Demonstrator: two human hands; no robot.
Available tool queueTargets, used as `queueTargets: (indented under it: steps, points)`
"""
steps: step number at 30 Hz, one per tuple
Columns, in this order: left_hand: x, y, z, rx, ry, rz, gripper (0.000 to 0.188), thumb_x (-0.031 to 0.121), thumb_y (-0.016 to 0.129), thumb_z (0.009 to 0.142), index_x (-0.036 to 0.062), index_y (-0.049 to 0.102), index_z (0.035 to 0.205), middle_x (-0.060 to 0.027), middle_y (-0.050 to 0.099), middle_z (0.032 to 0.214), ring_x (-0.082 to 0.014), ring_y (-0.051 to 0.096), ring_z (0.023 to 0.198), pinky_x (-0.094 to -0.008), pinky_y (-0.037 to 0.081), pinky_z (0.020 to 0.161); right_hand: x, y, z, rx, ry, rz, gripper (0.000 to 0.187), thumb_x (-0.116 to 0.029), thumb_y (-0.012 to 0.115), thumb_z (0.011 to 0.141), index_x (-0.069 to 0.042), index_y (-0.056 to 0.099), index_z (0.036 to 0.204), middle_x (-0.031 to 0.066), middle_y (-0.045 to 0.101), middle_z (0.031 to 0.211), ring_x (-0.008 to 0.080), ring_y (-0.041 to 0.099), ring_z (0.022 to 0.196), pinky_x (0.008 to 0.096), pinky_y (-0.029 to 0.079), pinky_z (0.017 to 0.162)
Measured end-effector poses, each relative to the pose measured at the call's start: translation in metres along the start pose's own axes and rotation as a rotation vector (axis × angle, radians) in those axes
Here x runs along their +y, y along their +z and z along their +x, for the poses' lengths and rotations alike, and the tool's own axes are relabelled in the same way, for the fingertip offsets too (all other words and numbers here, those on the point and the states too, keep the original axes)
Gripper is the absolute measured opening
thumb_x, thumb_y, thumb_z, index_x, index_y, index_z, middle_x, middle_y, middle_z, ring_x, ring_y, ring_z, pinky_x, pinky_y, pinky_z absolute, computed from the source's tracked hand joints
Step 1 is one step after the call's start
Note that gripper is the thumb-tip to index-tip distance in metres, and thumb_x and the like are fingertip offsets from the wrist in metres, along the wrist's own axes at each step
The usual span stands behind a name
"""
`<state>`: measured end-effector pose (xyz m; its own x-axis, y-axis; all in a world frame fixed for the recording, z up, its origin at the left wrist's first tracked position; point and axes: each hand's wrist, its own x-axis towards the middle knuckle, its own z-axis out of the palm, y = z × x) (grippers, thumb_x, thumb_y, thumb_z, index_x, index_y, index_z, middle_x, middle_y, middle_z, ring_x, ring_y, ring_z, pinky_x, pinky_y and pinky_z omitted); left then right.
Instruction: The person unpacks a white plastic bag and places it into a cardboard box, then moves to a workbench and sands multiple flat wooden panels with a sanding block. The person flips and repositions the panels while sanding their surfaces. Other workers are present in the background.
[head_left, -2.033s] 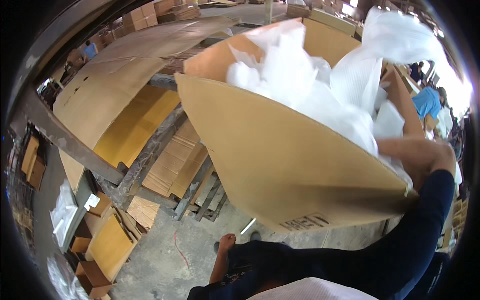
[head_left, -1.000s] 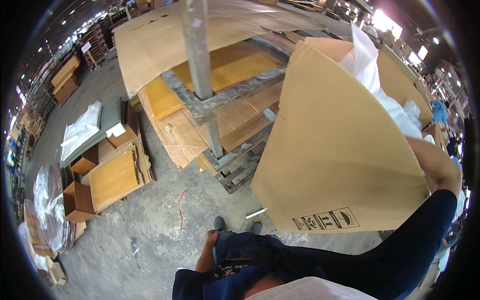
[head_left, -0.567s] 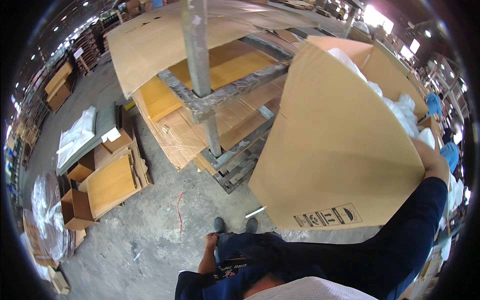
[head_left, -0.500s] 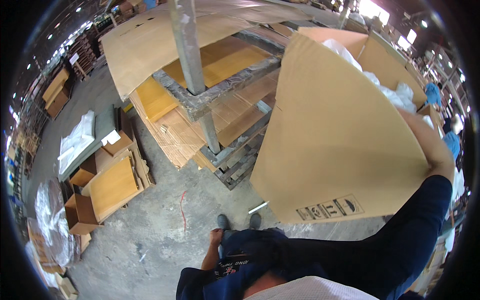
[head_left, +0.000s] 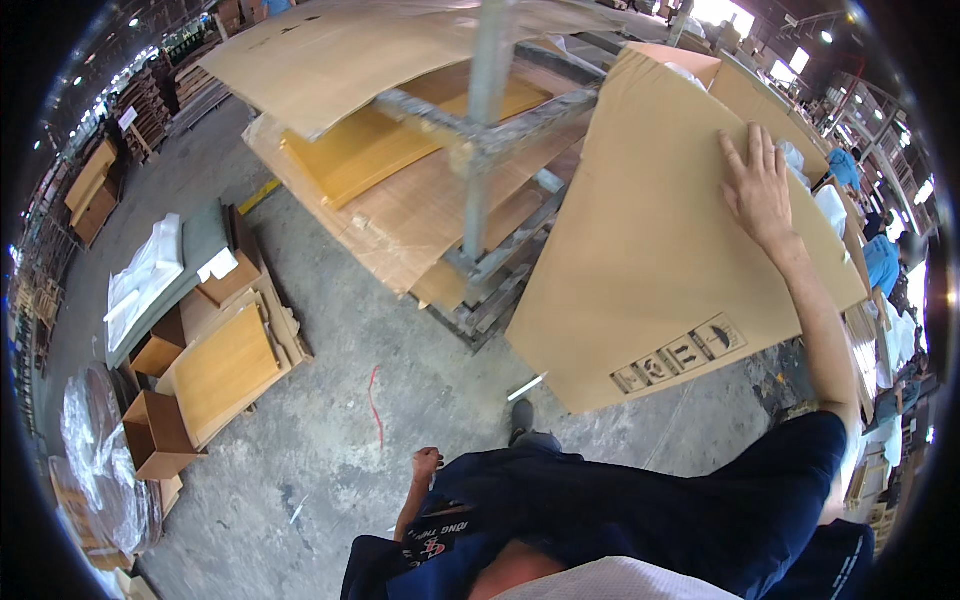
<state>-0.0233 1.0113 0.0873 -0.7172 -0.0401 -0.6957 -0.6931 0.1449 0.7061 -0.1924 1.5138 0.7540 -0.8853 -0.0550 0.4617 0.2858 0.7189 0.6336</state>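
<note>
My right hand lies with spread fingers on the outer face of a large brown cardboard box, near its upper edge. Clear plastic bags show behind that edge, inside the box. Low beside my body hangs my left hand, its fingers curled closed; what they hold, if anything, is hidden. To the left of the box stands a grey metal rack, with flat cardboard sheets over it and yellow-brown panels within.
At the left, a wooden panel lies beside open cardboard boxes and plastic-wrapped stacks. A red string and a white strip are on the concrete floor. People in blue are at the far right.
My right hand, hidden behind the box's upper edge before, now rests on its outer face. My view has shifted, and my left hand stays low and closed.
</note>
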Motion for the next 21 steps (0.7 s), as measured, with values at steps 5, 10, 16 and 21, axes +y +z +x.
queueTargets:
  steps: [5, 10, 16, 21]
  points:
    - [-0.057, -0.133, -0.029, 0.058, -0.131, 0.043, 0.029, 0.024, 0.050, 0.087, 0.0013, 0.069, 0.090, -0.0123, 0.070, 0.078, -0.0206, 0.066, 0.062, -0.0324, 0.050, 0.050, -0.049, 0.109, -0.058, 0.311, 0.223, 0.436, 0.056, -0.016, 0.065, 0.086, -0.003, 0.049, 0.138, 0.0212, 0.045, 0.143, 0.0365, 0.041, 0.135, 0.0483, 0.033, 0.111]
    - [-0.127, -0.258, -0.086, 0.297, -0.252, -0.289, 0.021, 0.018, 0.049, 0.084, 0.0047, 0.065, 0.088, -0.0099, 0.066, 0.076, -0.0193, 0.059, 0.055, -0.0329, 0.046, 0.043, -0.292, 0.177, -0.217, -0.843, -0.187, 0.906, 0.067, -0.047, 0.071, 0.081, -0.013, 0.054, 0.136, 0.0164, 0.062, 0.125, 0.0325, 0.061, 0.108, 0.0454, 0.047, 0.093]
    - [-0.203, -0.324, -0.141, 0.357, -0.154, -0.428, 0.025, 0.022, 0.051, 0.088, 0.0031, 0.066, 0.080, -0.0145, 0.070, 0.081, -0.0241, 0.068, 0.068, -0.0370, 0.052, 0.048, -0.520, 0.075, -0.291, -1.303, -0.772, 1.035, 0.061, -0.051, 0.053, 0.091, -0.010, 0.054, 0.136, 0.0158, 0.058, 0.134, 0.0343, 0.054, 0.124, 0.0426, 0.042, 0.104]
    - [-0.196, -0.354, -0.134, 0.382, -0.214, -0.110, 0.026, 0.024, 0.056, 0.089, 0.0023, 0.068, 0.085, -0.0137, 0.071, 0.083, -0.0244, 0.070, 0.071, -0.0362, 0.054, 0.052, -0.648, 0.085, -0.254, -1.103, -0.891, 1.108, 0.050, -0.044, 0.053, 0.089, -0.004, 0.064, 0.116, 0.0210, 0.067, 0.110, 0.0401, 0.062, 0.102, 0.0476, 0.049, 0.087]
